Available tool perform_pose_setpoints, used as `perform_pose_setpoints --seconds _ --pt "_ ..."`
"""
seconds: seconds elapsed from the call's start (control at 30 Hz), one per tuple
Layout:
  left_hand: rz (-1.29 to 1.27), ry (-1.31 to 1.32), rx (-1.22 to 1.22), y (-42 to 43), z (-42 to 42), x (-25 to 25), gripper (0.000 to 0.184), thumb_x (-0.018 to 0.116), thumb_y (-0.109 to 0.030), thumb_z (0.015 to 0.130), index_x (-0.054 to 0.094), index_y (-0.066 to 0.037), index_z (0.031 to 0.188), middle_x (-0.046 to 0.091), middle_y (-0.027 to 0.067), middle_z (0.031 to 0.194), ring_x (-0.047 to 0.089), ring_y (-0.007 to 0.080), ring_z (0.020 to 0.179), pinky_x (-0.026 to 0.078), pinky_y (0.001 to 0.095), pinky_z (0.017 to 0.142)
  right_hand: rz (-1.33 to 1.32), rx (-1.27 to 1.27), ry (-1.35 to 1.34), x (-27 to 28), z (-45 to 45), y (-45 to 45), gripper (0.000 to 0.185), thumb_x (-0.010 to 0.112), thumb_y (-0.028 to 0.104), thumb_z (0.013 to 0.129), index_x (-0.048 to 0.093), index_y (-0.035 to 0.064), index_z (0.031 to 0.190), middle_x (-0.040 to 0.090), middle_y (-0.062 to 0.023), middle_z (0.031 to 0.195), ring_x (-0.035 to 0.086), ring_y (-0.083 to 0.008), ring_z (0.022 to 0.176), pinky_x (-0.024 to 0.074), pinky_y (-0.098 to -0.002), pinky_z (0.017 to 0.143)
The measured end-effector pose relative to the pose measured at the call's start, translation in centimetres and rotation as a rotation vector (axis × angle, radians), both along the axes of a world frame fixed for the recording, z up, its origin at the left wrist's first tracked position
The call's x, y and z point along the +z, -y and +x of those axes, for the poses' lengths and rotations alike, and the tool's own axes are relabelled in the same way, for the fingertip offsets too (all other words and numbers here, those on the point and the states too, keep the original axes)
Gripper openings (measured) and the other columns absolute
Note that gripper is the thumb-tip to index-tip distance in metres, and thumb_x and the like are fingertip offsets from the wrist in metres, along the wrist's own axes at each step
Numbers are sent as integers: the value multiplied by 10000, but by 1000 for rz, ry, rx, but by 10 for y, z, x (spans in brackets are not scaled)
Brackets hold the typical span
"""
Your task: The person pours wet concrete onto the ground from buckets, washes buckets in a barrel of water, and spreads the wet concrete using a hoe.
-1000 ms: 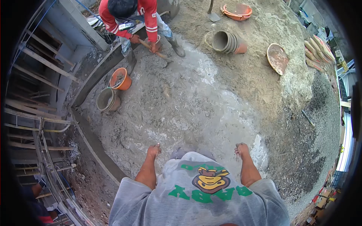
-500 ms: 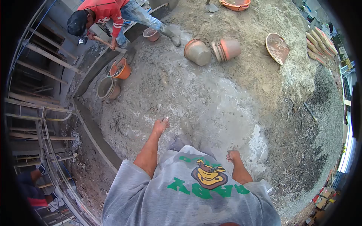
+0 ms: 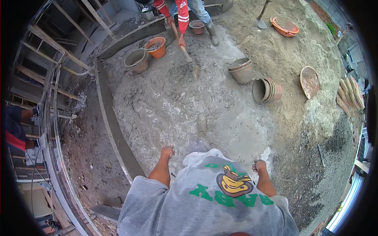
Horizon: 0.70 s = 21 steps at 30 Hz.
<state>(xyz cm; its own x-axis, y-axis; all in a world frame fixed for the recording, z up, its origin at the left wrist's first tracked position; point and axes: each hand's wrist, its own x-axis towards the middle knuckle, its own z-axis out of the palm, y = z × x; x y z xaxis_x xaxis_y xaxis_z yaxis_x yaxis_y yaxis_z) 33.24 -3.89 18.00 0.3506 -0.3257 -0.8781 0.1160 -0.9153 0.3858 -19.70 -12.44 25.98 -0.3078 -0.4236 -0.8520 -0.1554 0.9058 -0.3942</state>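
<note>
My left hand [image 3: 167, 151] hangs over the wet grey concrete mix [image 3: 169, 106] with its fingers curled. A small pale spot shows at its fingertips, too small to name. On the other side of my body, my right hand [image 3: 258, 166] is loosely closed above the right edge of the mix, with nothing visible in it. Neither hand touches the ground. My mud-covered boot [image 3: 202, 124] stands in the mix between them.
A co-worker in a red sleeve [image 3: 183, 17] works a long-handled tool [image 3: 182, 47] in the mix. Around it stand an orange bucket [image 3: 155, 48], a grey bucket [image 3: 136, 61], a tilted bucket [image 3: 241, 70] and stacked buckets [image 3: 267, 90]. A low concrete edge [image 3: 112, 118] runs left; gravel [image 3: 334, 165] lies right.
My view has shifted, so the buckets and co-worker appear farther right. The co-worker's tool has moved from beside the edge into the mix. Both my hands stay low and curled.
</note>
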Motion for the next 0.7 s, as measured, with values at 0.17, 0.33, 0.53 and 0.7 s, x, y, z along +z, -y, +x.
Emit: perform_pose_setpoints --seconds 0.17,0.33,0.53,0.7 --pt "-131 15 83 6 -23 7 371 530 -372 850 578 -21 960 625 96 733 600 182 574 391 302 436 -188 123 4 22 23 60 155 518 114 770 505 13 888 526 -71 622 481 -132 446 350 -241 356" --pt "-207 16 90 24 -16 19 404 535 -342 847 565 19 1025 626 116 767 607 189 601 410 297 458 -242 211 48 24 43 74 198 528 144 780 525 1 916 551 -71 658 506 -121 477 395 -239 395" --pt "-257 57 168 27 -13 30 401 537 -337 848 561 35 997 621 116 754 608 193 602 415 295 460 -70 271 7 0 32 46 186 521 132 787 511 1 919 543 -85 653 506 -155 461 384 -261 379" --pt "-152 25 82 14 -21 18 403 532 -347 851 556 30 991 624 114 762 601 193 591 415 306 467 20 153 32 -17 14 27 179 522 111 781 497 9 926 540 -90 648 499 -157 450 385 -270 371"
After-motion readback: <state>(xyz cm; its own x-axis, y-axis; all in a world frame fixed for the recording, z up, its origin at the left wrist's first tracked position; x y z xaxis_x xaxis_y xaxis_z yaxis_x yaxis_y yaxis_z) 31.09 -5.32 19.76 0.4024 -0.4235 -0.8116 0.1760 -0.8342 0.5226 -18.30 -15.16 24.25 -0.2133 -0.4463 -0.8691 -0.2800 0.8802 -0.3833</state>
